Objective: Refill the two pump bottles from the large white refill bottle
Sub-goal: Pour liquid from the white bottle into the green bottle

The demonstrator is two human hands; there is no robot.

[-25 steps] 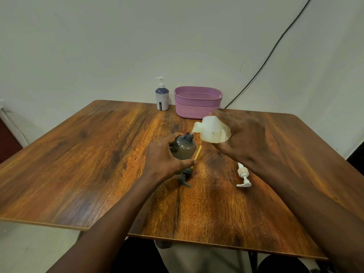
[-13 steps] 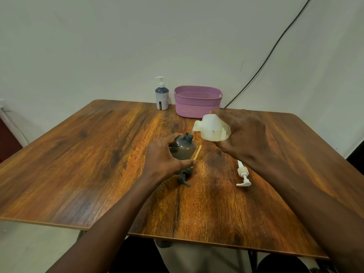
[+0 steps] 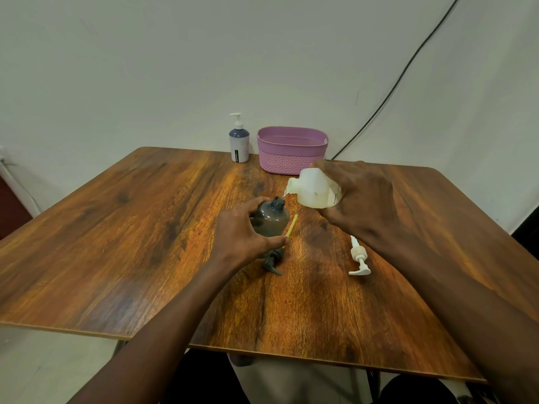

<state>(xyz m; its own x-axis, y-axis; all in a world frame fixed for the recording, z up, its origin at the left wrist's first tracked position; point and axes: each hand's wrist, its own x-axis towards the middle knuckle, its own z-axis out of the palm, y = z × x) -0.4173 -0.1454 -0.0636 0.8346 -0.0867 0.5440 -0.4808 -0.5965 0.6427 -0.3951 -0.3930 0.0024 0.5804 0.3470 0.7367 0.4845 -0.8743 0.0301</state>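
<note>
Head view: right hand has its grip wrapped round the white refill bottle, tipped over with its long axis near horizontal and the open neck pointing left and slightly down, just above the mouth of the grey bottle, which stands upright mid-worktop with the left hand clasped round its body. Grey pump head with yellow tube lies just in front of it, white pump head flat to the right under the right forearm. Second pump bottle, pump fitted, and the pink basket, nothing visible inside, sit at the far edge; left half of the worktop is bare, contents of the grey bottle too dark to tell.
</note>
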